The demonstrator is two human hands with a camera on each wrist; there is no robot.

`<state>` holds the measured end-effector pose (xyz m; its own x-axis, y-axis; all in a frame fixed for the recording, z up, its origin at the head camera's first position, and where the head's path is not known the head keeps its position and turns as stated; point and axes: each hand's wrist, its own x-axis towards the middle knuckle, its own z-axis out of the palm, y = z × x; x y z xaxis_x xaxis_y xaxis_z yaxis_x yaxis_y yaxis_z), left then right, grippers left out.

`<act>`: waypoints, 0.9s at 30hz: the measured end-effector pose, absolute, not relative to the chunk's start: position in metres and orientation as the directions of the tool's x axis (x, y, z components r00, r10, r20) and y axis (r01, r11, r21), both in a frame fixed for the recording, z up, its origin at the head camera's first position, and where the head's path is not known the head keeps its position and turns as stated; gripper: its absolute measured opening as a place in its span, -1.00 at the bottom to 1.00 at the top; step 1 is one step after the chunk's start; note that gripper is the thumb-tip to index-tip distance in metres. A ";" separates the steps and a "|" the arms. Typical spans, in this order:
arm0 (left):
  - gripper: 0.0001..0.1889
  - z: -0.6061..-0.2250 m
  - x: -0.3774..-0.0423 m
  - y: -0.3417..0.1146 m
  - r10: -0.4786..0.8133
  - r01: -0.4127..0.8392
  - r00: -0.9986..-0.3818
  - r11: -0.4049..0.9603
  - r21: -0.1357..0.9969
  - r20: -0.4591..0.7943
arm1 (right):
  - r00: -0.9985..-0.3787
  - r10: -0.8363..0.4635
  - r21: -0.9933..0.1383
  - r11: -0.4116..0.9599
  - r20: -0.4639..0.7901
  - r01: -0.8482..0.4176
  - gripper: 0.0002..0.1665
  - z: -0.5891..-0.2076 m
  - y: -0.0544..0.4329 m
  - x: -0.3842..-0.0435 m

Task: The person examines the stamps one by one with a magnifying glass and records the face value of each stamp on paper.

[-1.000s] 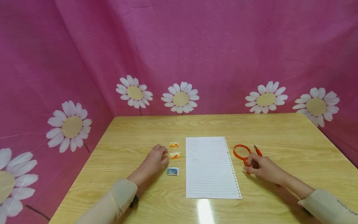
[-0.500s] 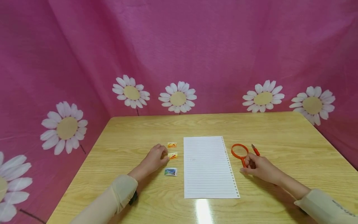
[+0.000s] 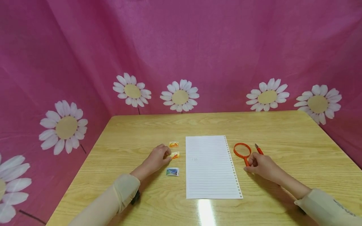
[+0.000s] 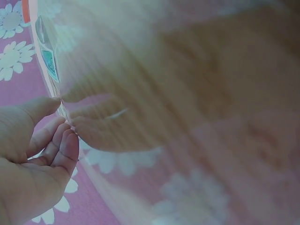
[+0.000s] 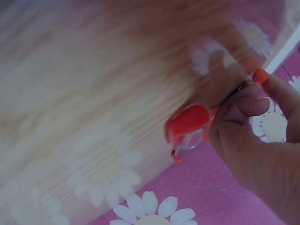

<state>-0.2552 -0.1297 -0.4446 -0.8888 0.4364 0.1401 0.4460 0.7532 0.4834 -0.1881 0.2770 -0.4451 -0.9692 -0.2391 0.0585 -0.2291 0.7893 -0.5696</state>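
My left hand (image 3: 156,158) has its thumb and fingertips at the left edge of the middle postage stamp (image 3: 175,155), an orange and yellow one, and pinches it. Another orange stamp (image 3: 173,144) lies just beyond, and a blue-green stamp (image 3: 172,171) lies nearer. In the left wrist view the left hand (image 4: 42,150) has thumb and fingers close together at table level; the stamp between them hardly shows. My right hand (image 3: 266,166) grips the handle of a red magnifying glass (image 3: 246,161) between thumb and fingers. The handle's orange end (image 5: 260,76) shows by the thumb in the right wrist view.
A lined sheet of paper (image 3: 212,182) with punched holes along its right side lies between the hands, bearing faint writing. A red pen (image 3: 259,149) lies beside the magnifying glass, partly behind the right hand. A pink curtain (image 3: 181,47) with daisies stands behind the wooden table (image 3: 135,128).
The left fingertips have come onto the left edge of the middle stamp. The right thumb and fingers have moved slightly up the magnifying glass handle. The head view has shifted a little.
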 end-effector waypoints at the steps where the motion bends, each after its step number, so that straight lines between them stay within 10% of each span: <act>1: -0.89 -0.444 -0.255 -0.130 0.441 0.454 -0.886 0.754 0.474 0.146 | -0.972 -0.228 -0.568 0.795 0.049 -0.215 -0.69 -0.445 0.277 -0.188; 27: -0.88 -0.445 -0.253 -0.131 0.473 0.502 -0.862 0.751 0.430 0.180 | -0.993 -0.105 -0.577 0.807 0.062 -0.121 -0.89 -0.437 0.279 -0.185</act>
<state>-0.2529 -0.1306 -0.4452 -0.8623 0.4733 0.1799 0.5017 0.7508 0.4297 -0.1852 0.2790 -0.4369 -0.9925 -0.1049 0.0620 -0.1214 0.8074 -0.5774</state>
